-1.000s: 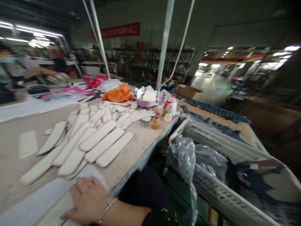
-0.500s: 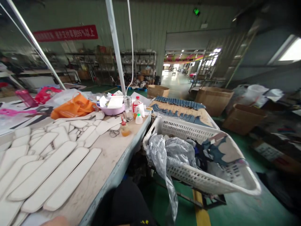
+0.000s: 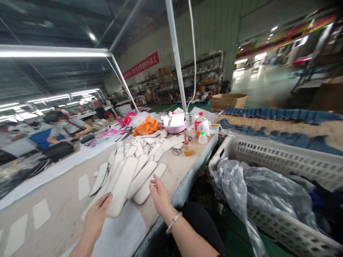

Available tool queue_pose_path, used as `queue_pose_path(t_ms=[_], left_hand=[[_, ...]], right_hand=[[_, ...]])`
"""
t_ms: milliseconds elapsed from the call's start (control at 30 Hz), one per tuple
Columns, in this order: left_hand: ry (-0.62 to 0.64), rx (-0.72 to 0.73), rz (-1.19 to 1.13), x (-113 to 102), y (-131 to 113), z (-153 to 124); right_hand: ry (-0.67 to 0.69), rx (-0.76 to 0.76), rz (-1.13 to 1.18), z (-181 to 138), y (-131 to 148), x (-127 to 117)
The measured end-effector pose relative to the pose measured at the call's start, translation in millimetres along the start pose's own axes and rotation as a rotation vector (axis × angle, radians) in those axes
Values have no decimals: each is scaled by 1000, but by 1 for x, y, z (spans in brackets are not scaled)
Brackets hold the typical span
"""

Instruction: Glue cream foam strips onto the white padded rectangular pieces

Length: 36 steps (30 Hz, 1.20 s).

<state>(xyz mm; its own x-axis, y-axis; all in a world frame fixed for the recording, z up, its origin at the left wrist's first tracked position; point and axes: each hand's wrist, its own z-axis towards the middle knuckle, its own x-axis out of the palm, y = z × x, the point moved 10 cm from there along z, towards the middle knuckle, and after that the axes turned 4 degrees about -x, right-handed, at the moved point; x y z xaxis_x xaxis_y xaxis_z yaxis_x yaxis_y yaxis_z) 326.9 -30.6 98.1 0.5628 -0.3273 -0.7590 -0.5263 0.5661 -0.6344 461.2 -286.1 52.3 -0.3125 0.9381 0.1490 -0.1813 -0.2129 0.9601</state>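
Long white padded-looking panels with rounded ends lie heaped on the worktable point(image 3: 171, 175). My left hand point(image 3: 97, 214) grips the near left edge of one long white panel point(image 3: 123, 185), fingers closed at its rim. That panel overlaps others in the heap. To the right, my right hand point(image 3: 160, 194) is beside another white panel point(image 3: 150, 184), its fingers loosely bent and apart, holding nothing. Whether its fingertips touch that panel I cannot tell. A bracelet circles the right wrist.
Scissors point(image 3: 177, 151), a bottle of amber liquid point(image 3: 188, 149), a small white bottle point(image 3: 203, 137) and an orange bag point(image 3: 147, 125) sit farther back. A white basket point(image 3: 268, 148) with grey plastic stands right of the table. A co-worker point(image 3: 66, 125) sits across at left.
The view has swung left, so the table heap now sits nearer the middle. Both my hands have come into full view, the left one now closed on a white panel.
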Motion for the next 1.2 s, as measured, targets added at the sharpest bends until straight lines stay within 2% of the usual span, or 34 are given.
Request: queue_pose_path(t_ms=[33,100,167,233,300,433,500,567,600,667,767,833,933,1033,1100,1200], left_hand=[[-29,-23,40,7,-6,8],[-50,44,110,31,-33,13],[-16,250,148,66,-72,1],[110,529,170,111,-111,-33],[254,753,180,154,-139,-75],[423,946,175,225,-169,-132],[474,996,178,254,-184,-148],[504,1034,196,277,-201,-159],[510,1043,215,286,-209,-161],[510,1040,275,303,-223,-160],[510,999,392,325,-231,-149],[503,994,458,335,-231,-143],[453,1056,506,340,-229,-143],[392,1103,513,336,-231,-148],[384,1098,518,333,-233,-150],[405,1073,534,332,-235,-151]], right_hand=[[2,-23,4,1,1,-6],[-11,-74,-7,1,5,-25],[-61,-121,-59,2,12,-57],[-147,-168,-140,2,22,-102],[-235,-229,-264,0,33,-153],[-429,-294,-774,-10,55,-264],[-554,-198,-1047,-18,58,-323],[-661,-2,-1220,-28,52,-380],[-694,115,-1257,-33,46,-405],[-672,348,-1232,-41,23,-443],[-512,554,-1091,-46,-16,-468],[-432,582,-1026,-46,-34,-473],[-392,543,-955,-43,-45,-477],[-406,456,-890,-26,-42,-479],[-461,378,-861,-7,-31,-479],[-560,234,-845,25,-8,-465]])
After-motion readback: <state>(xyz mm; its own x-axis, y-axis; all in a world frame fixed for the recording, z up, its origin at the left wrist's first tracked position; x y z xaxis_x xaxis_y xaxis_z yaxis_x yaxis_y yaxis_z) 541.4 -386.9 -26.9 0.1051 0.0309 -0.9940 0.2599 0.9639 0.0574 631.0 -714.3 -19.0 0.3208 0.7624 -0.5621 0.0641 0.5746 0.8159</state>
